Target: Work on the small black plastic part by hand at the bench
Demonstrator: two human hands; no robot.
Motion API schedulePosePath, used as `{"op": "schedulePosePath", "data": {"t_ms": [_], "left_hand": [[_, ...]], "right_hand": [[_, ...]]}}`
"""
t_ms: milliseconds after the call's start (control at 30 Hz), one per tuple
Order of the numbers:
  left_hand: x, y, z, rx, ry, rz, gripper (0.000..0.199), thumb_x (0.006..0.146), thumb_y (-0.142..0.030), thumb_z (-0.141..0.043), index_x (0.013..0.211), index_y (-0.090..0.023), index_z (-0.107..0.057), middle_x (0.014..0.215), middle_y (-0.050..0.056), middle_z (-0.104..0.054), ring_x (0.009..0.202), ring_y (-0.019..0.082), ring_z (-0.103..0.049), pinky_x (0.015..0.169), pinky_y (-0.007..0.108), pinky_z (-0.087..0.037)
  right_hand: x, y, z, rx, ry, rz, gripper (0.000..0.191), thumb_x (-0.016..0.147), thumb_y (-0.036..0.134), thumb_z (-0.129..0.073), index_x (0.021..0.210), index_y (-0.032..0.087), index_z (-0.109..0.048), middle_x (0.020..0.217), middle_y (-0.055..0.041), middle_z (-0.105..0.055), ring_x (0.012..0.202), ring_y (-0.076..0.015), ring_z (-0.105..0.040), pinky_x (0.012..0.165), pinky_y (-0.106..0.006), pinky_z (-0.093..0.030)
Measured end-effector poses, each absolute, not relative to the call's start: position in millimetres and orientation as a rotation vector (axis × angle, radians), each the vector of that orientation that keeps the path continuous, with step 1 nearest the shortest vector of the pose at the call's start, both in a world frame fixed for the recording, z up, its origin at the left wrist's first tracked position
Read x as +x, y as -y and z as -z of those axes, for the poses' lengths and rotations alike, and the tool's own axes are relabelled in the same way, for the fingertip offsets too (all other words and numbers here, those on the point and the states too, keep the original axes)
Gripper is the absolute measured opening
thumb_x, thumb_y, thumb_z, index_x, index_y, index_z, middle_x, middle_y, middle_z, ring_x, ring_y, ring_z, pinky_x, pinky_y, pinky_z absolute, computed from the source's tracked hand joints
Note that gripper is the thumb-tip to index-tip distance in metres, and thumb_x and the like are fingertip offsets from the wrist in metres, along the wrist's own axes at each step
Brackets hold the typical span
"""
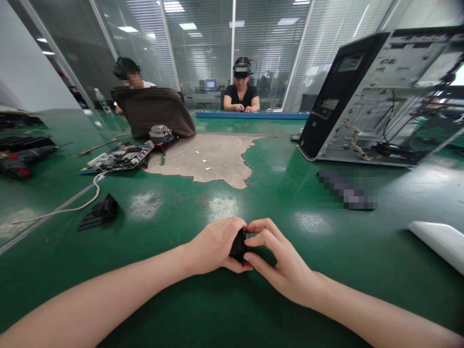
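A small black part is held upright between my two hands, low in the middle of the view. My left hand wraps round it from the left, its palm and fingers hiding much of the part. From the right, my right hand pinches the edge of the same part with its thumb and fingertips. Beneath both hands is the green table top. To the left lies another black plastic piece with thin prongs.
An open computer case stands at the right, a white object near the right edge. A circuit board, a cable and a power tool lie left. Two people sit across the table.
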State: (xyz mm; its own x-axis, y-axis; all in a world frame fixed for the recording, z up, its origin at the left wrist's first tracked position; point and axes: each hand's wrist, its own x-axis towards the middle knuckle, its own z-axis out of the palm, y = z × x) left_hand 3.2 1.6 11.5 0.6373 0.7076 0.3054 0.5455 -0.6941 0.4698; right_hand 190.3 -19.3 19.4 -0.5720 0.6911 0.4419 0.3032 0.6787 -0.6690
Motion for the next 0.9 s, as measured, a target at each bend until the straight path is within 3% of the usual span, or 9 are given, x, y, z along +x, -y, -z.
{"op": "schedulePosePath", "data": {"t_ms": [133, 300, 567, 767, 900], "left_hand": [[2.8, -2.6, -7.2, 2.575, -0.978, -0.726, 0.051, 0.064, -0.038, -0.065, 0.104, -0.019, -0.040, 0.098, 0.007, -0.057, 0.086, 0.023, -0.059, 0.074, 0.036, -0.047], [2.6, -2.1, -7.0, 2.606, -0.969, -0.758, 0.051, 0.064, -0.038, -0.065, 0.104, -0.018, -0.039, 0.096, 0.008, -0.057, 0.084, 0.024, -0.059, 0.073, 0.037, -0.048], [3.4, -1.3, -10.8, 2.549, -0.979, -0.720, 0.051, 0.065, -0.037, -0.065, 0.105, -0.019, -0.039, 0.098, 0.007, -0.057, 0.084, 0.023, -0.059, 0.073, 0.036, -0.047], [2.4, -2.0, -8.3, 2.572, -0.956, -0.745, 0.051, 0.065, -0.036, -0.065, 0.105, -0.019, -0.039, 0.098, 0.007, -0.057, 0.087, 0.024, -0.059, 0.075, 0.037, -0.047], [1.7, -2.2, -6.3, 2.578, -0.984, -0.744, 0.052, 0.064, -0.037, -0.065, 0.105, -0.019, -0.039, 0.096, 0.007, -0.056, 0.084, 0.024, -0.059, 0.073, 0.036, -0.047]], "right_hand": [[188.0, 17.8, -16.8, -0.858, 2.085, -0.846, 0.029, 0.077, 0.009, -0.054, 0.102, 0.021, -0.043, 0.100, -0.0050, -0.047, 0.093, -0.0178, -0.050, 0.080, -0.035, -0.048], [187.4, 17.9, -15.5, -0.844, 2.045, -1.108, 0.025, 0.082, 0.012, -0.049, 0.103, 0.021, -0.041, 0.095, -0.0036, -0.048, 0.087, -0.0148, -0.055, 0.078, -0.032, -0.051], [191.5, 21.3, -20.7, -0.742, 2.232, -0.658, 0.016, 0.083, 0.011, -0.048, 0.095, 0.022, -0.047, 0.108, -0.0070, -0.044, 0.101, -0.0197, -0.048, 0.084, -0.037, -0.046], [188.6, 18.4, -15.9, -0.835, 2.075, -0.857, 0.031, 0.078, 0.011, -0.052, 0.105, 0.022, -0.043, 0.101, -0.0058, -0.049, 0.094, -0.0186, -0.051, 0.080, -0.035, -0.050], [188.0, 18.1, -15.2, -0.856, 2.070, -1.038, 0.027, 0.081, 0.012, -0.050, 0.105, 0.021, -0.042, 0.096, -0.0046, -0.050, 0.088, -0.0161, -0.055, 0.079, -0.034, -0.051]]}}
